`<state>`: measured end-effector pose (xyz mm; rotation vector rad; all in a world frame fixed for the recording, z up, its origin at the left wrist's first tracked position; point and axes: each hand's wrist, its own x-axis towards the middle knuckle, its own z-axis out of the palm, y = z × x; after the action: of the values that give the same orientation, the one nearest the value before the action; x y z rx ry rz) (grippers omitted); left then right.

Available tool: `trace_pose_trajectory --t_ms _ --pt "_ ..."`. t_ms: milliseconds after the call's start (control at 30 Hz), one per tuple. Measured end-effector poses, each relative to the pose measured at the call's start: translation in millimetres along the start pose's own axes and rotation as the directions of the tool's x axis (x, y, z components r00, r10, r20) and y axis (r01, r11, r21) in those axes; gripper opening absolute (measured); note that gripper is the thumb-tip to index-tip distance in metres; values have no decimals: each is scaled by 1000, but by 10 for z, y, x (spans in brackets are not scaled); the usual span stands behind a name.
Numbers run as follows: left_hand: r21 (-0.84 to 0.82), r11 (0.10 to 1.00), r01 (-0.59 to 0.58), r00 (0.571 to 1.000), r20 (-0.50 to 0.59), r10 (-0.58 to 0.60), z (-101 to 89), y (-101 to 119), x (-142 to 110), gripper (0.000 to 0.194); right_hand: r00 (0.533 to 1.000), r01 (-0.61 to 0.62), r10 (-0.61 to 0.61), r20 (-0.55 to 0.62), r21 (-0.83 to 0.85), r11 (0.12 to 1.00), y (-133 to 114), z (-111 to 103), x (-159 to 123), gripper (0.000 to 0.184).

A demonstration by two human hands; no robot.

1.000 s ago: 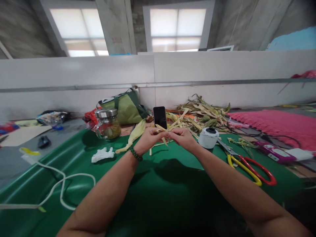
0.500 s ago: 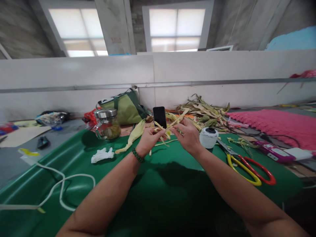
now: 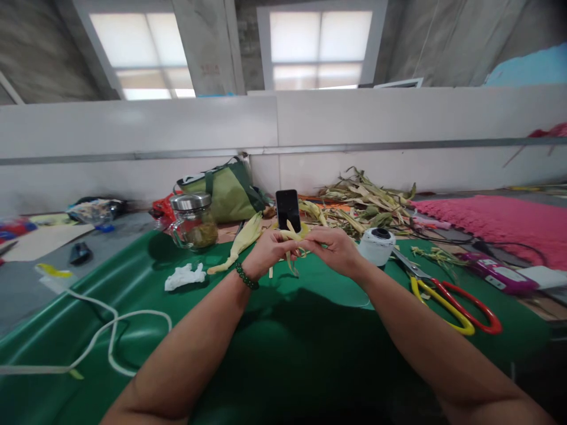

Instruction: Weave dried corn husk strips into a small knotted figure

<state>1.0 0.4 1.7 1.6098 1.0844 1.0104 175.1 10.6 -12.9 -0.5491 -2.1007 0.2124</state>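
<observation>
Our left hand (image 3: 266, 252) and right hand (image 3: 337, 251) clamp pale husk strips (image 3: 289, 261), each grip pinched together; we should tension them evenly, without tearing.

This looks like a workshop: a green-covered desk (image 3: 283, 354) carries large scissors (image 3: 443, 298) on the right and, at the far side, a heap of dried husks (image 3: 367, 198). Rough, bare concrete walls (image 3: 443, 47) and plain windows (image 3: 319, 50) rise beyond a white partition (image 3: 354, 118).

Can't make out our pale yellow husk strips (image 3: 291, 236) properly, fingers cover most; the white cord (image 3: 35, 370) runs off-frame left.
</observation>
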Motion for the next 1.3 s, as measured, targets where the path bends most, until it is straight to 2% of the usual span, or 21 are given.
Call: trace_pose_trajectory --t_ms 200,300,400,500,567,767,900,1000,1100,1200,1300 --pt "32 998 52 995 -89 -49 11 38 -1 16 998 -42 44 54 -21 999 24 -67 3 26" --pt "71 996 58 994 -96 -51 25 60 -14 21 996 -79 82 29 -106 991 34 -57 -6 27" --pt "55 996 72 992 -111 -65 37 75 -25 22 1000 -9 6 -16 -232 973 27 -27 -15 27" --pt "18 997 71 990 -120 -68 51 78 -30 21 992 118 -126 2 -358 926 -5 11 -24 27" --pt "-11 998 59 989 -135 -60 68 79 -33 20 986 160 -165 24 -416 895 -29 38 -30 28" --pt "-63 998 -13 979 -204 0 136 45 -30 19 975 150 -207 -87 -433 889 -59 90 -48 20" --pt "-65 995 -77 970 -237 59 144 -9 -12 16 973 173 -224 -47 -485 857 -74 74 -53 23" --pt "-94 991 -96 971 -229 72 170 -35 -11 15 976 138 -197 -95 -431 892 -80 63 -45 22" --pt "-49 990 -131 973 -198 119 221 -66 -21 18 979 49 -105 -177 -293 955 -76 70 -36 17" --pt "109 983 -146 969 -184 165 254 -117 -25 26 982 -7 -24 -186 -165 986 -75 105 -41 11" --pt "326 922 -207 942 -188 278 243 -165 -24 33 984 -52 43 -172 -49 997 -88 148 -52 11"
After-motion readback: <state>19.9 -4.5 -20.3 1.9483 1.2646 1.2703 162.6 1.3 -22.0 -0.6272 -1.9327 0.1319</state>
